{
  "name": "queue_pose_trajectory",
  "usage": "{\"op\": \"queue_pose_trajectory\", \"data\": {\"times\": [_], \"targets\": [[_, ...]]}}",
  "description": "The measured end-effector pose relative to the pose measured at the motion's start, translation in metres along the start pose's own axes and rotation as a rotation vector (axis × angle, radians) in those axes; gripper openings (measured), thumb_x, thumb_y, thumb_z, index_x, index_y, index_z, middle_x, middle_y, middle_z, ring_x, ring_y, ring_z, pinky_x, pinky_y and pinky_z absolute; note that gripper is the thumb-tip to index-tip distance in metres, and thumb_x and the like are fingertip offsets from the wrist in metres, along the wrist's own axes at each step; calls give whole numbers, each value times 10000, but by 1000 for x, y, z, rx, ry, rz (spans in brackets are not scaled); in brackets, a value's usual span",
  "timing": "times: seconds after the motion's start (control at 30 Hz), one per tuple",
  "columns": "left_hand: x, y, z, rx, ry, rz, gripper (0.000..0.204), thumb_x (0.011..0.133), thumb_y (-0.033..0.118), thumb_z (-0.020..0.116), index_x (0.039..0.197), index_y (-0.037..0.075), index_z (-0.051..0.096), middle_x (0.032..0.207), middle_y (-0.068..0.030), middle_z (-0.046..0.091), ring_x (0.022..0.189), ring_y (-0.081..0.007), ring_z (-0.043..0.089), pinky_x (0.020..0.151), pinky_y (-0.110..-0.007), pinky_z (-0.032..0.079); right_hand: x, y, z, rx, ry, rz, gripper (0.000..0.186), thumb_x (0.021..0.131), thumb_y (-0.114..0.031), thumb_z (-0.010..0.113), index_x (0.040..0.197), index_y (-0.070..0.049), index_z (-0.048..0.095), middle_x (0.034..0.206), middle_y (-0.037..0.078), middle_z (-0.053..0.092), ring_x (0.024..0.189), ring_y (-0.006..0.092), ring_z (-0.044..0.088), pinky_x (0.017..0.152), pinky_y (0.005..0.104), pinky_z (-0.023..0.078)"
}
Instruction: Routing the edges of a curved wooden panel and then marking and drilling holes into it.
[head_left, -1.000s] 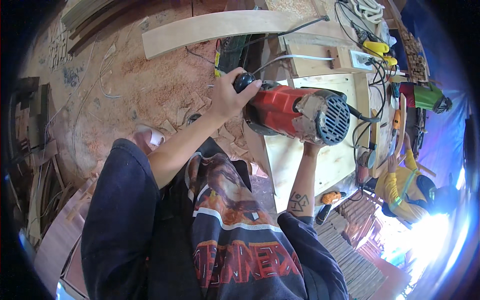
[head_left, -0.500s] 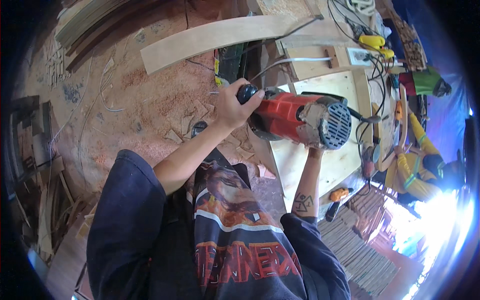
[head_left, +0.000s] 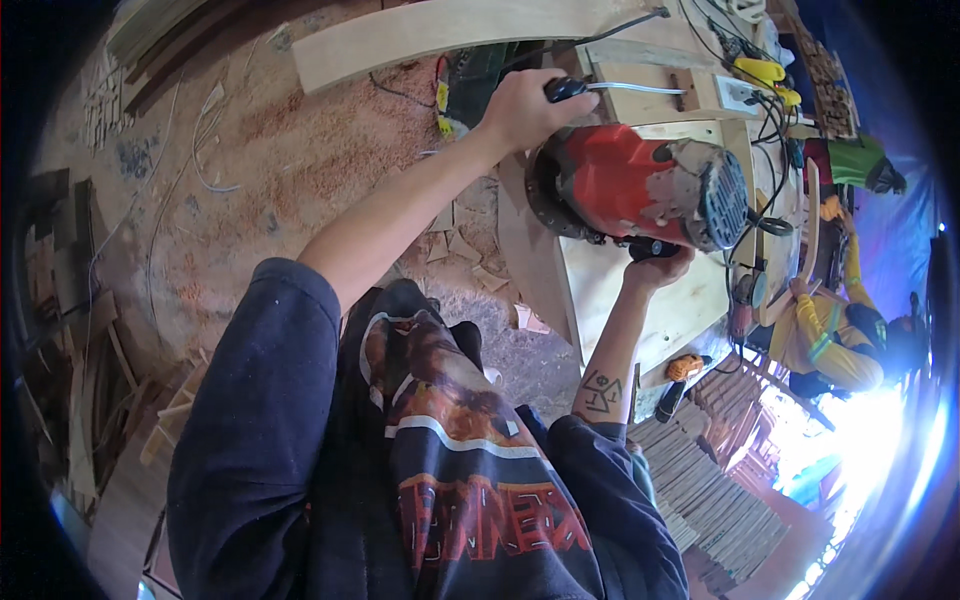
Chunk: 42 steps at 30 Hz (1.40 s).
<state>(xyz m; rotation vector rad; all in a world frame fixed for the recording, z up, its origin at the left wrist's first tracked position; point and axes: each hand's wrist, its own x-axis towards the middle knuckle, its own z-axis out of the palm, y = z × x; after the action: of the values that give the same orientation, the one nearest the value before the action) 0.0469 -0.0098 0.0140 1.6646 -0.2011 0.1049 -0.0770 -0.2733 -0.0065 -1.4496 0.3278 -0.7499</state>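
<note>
A red router (head_left: 625,180) with a round vented grey cap is held between my hands over the workbench, its dark base tilted toward the left. My left hand (head_left: 525,108) is closed around its far black knob (head_left: 566,91). On the near side, my right hand (head_left: 662,270) wraps the other black handle, its fingers partly hidden below the tool. Beneath lies a pale wooden panel (head_left: 610,290); whether the base touches it I cannot tell. A curved strip of light wood (head_left: 400,42) lies beyond my left hand.
Black cords and a power outlet box (head_left: 738,95) sit at the far right of the bench, near a yellow tool (head_left: 760,70). An orange tool (head_left: 686,367) lies at the near right edge. Two people work beyond the bench. Sawdust and wood scraps (head_left: 462,248) cover the floor.
The router has moved right and slightly farther away, with both hands still on it. My left arm reaches farther out, and more of the right hand shows.
</note>
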Motion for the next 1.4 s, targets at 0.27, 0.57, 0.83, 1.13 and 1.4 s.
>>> {"op": "queue_pose_trajectory", "data": {"times": [0.27,0.57,0.83,1.13,1.4], "targets": [[21,4,-3,-18,-5,85,422,733,470,614,851,68,665,705,-101,645,667,-191,629,651,-331,486,5,-18,22,95,-15,64,412,891,-391,395,855,-21,572,845,105,598,749,209,586,649,320,504],[58,0,-2,-175,-104,262,308,792,290,567,669,8,577,553,-44,533,529,-121,512,511,-291,405,-6,-31,41,123,65,80,419,889,-355,367,858,17,555,842,150,607,717,233,620,642,357,553],[71,-6,3,-160,-140,148,404,764,382,613,709,-18,605,585,-84,563,563,-152,544,545,-314,433,-9,-36,39,-2,155,123,327,880,-379,425,856,-81,559,803,43,602,669,154,594,580,269,481],[81,-13,7,-217,-153,21,450,720,404,613,695,-45,610,615,-97,592,588,-171,559,555,-316,438,-6,-37,36,-91,150,89,371,879,-369,425,721,-45,514,644,65,540,532,185,558,424,286,417],[52,12,-9,-272,-125,16,363,743,341,623,685,-17,636,616,-71,603,571,-146,565,538,-291,444,-10,-40,36,-89,107,157,326,848,-395,494,802,-74,520,756,43,561,672,164,577,574,283,462]]}}
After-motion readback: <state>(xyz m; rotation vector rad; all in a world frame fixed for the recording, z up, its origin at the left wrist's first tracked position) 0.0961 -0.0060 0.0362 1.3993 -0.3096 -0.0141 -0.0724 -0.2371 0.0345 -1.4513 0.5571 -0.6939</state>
